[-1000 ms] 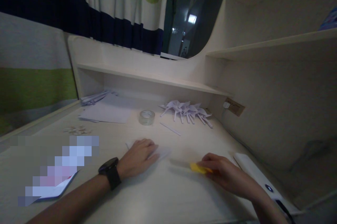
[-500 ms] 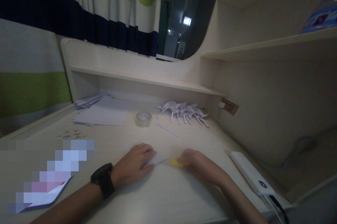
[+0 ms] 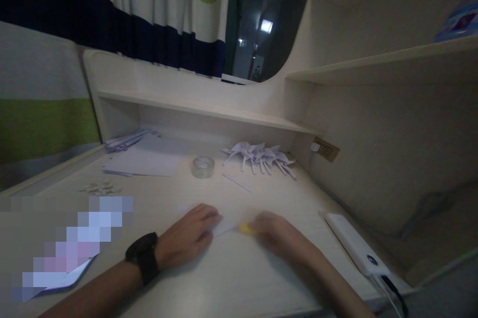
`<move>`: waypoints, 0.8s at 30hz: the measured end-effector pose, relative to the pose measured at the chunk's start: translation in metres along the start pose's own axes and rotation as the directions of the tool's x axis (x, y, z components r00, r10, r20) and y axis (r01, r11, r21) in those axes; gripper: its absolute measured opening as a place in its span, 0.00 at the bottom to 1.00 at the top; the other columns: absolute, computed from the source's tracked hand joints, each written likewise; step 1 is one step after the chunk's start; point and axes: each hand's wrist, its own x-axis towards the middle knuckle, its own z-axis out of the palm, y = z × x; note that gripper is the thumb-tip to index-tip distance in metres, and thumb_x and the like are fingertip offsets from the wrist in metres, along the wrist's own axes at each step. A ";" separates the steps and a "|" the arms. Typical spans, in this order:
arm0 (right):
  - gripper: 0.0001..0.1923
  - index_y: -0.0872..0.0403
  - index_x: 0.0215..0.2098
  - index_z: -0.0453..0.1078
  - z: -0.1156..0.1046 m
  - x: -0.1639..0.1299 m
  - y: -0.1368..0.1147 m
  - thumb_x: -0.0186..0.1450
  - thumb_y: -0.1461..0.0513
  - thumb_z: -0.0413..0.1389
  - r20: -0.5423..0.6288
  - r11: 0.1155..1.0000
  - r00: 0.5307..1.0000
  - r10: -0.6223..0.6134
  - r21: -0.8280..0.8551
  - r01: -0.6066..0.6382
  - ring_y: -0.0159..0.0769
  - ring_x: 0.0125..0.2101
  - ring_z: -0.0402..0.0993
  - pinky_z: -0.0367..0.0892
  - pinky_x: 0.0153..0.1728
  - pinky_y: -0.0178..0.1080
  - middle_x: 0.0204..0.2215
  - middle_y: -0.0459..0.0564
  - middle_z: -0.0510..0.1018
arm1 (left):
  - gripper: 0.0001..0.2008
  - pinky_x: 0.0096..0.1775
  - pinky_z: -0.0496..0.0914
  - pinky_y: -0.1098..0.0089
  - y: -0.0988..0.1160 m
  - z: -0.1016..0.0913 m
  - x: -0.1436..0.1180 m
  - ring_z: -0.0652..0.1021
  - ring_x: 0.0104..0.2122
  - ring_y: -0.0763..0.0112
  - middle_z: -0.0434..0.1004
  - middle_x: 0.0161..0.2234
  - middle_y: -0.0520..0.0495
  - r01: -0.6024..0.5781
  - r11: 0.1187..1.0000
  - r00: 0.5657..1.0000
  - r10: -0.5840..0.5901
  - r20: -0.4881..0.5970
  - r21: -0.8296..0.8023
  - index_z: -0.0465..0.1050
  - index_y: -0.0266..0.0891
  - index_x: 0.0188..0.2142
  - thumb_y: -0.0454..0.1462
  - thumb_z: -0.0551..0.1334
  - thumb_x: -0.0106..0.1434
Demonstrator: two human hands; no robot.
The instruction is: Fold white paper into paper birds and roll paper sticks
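Observation:
My left hand [image 3: 190,236], with a dark watch [image 3: 144,255] on its wrist, lies on the desk with its thumb apart from the fingers. It rests on a small piece of white paper [image 3: 226,227], mostly hidden and hard to tell from the pale desktop. From the right, my right hand [image 3: 274,232] closes around a small yellow-handled tool [image 3: 246,229]. The tool points left, with its tip close to the paper; motion blur hides its exact kind.
Behind my hands are a thin paper stick [image 3: 237,183], a roll of clear tape [image 3: 203,167] and several paper pinwheels [image 3: 261,154]. White sheets [image 3: 145,158] and small scraps [image 3: 100,188] lie left. A white power strip [image 3: 353,243] with cables sits right.
My right hand and the yellow-handled tool have shifted slightly left, toward my left hand. The left hand stays in nearly the same place, and the view has tilted a little.

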 end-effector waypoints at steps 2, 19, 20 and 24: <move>0.17 0.51 0.46 0.73 0.001 -0.001 0.002 0.62 0.70 0.51 0.001 1.000 1.000 0.010 -0.005 -0.010 0.36 0.39 0.70 0.62 0.41 0.36 0.39 0.52 0.75 | 0.23 0.52 0.63 0.58 0.001 0.000 -0.001 0.68 0.48 0.60 0.68 0.48 0.44 -0.010 1.000 1.000 0.010 0.005 0.004 0.64 0.42 0.54 0.30 0.53 0.59; 0.15 0.50 0.48 0.71 0.008 0.001 -0.010 0.66 0.66 0.49 -0.034 0.988 0.998 -0.061 -0.145 0.056 0.34 0.34 0.65 0.59 0.35 0.35 0.34 0.51 0.72 | 0.23 0.54 0.40 0.30 0.001 0.014 -0.009 0.53 0.63 0.45 0.57 0.63 0.50 0.146 0.968 0.978 -0.172 0.114 0.202 0.56 0.57 0.61 0.52 0.45 0.69; 0.15 0.50 0.49 0.71 0.008 0.001 -0.010 0.66 0.66 0.49 -0.035 0.987 0.997 -0.066 -0.152 0.060 0.34 0.34 0.65 0.59 0.35 0.35 0.34 0.51 0.72 | 0.23 0.54 0.40 0.30 0.001 0.015 -0.010 0.52 0.63 0.43 0.55 0.64 0.49 0.166 0.960 0.976 -0.192 0.101 0.224 0.56 0.59 0.60 0.53 0.45 0.68; 0.17 0.51 0.51 0.70 0.009 -0.001 -0.010 0.66 0.65 0.49 -0.057 0.974 0.994 -0.089 -0.214 0.075 0.35 0.33 0.63 0.58 0.34 0.36 0.33 0.51 0.71 | 0.26 0.56 0.41 0.33 0.001 0.019 -0.013 0.51 0.64 0.45 0.51 0.65 0.48 0.201 0.946 0.972 -0.226 0.072 0.255 0.51 0.59 0.63 0.55 0.44 0.67</move>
